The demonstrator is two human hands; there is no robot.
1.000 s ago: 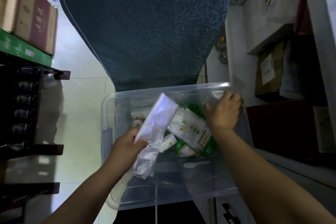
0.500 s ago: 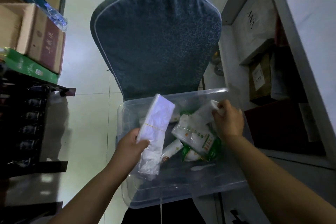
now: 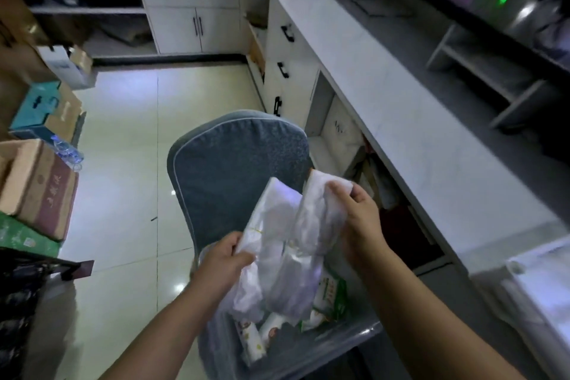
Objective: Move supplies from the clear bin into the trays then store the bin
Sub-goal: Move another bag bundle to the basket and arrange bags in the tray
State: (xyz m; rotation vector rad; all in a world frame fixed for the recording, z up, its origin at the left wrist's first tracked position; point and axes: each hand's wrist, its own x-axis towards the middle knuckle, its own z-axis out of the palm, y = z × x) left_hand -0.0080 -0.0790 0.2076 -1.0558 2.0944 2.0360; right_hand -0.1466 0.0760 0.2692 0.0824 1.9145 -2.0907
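Observation:
The clear bin [image 3: 345,345] rests on a chair seat at the bottom middle, with green-and-white packets [image 3: 330,296] and small tubes still inside. My left hand [image 3: 225,256] grips a bundle of clear plastic bags [image 3: 271,219] bound by a rubber band, lifted above the bin. My right hand [image 3: 357,210] holds a second white plastic bag bundle [image 3: 317,219] by its top, right beside the first. Part of a white tray [image 3: 539,284] shows at the right edge on the counter.
A blue padded chair back [image 3: 234,160] stands just behind the bin. A long grey counter [image 3: 416,120] with drawers runs along the right. Cardboard boxes [image 3: 40,182] are stacked on shelving at the left. Tiled floor [image 3: 129,148] lies between.
My right hand has taken a second bag bundle out of the bin and raised it beside the first. The view has tilted up, showing the counter and floor.

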